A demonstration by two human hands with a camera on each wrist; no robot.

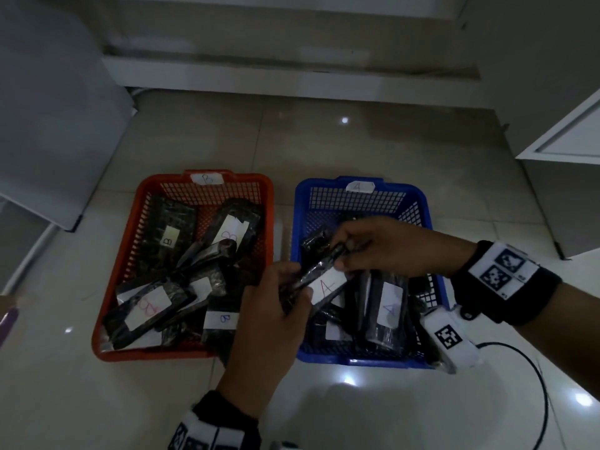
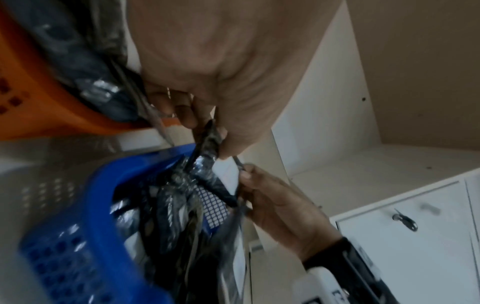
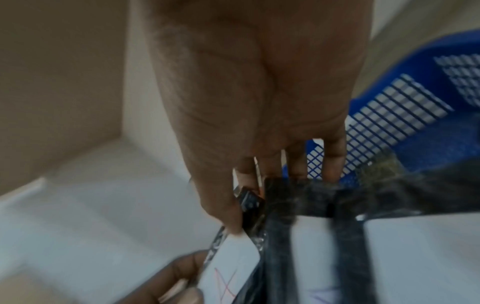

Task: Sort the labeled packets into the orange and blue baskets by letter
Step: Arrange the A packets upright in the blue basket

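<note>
Both hands hold one black packet [image 1: 319, 274] with a white label marked A in red, over the near left part of the blue basket [image 1: 422, 203]. My left hand [image 1: 289, 282] grips its lower end, and my right hand [image 1: 341, 254] pinches its upper end. In the left wrist view the left hand [image 2: 207, 131] and right hand [image 2: 272, 201] meet on the packet [image 2: 207, 168] above the blue basket [image 2: 109, 195]. The right wrist view shows the right hand [image 3: 246, 205] on the packet's label [image 3: 233, 263]. The orange basket [image 1: 269, 196], tagged B, holds several B packets [image 1: 149, 303].
The blue basket, tagged A, holds several A packets [image 1: 389, 306]. Both baskets stand side by side on a tiled floor. White cabinets stand at the left [image 1: 48, 125] and right [image 1: 568, 134]. A black cable [image 1: 539, 384] loops on the floor at the right.
</note>
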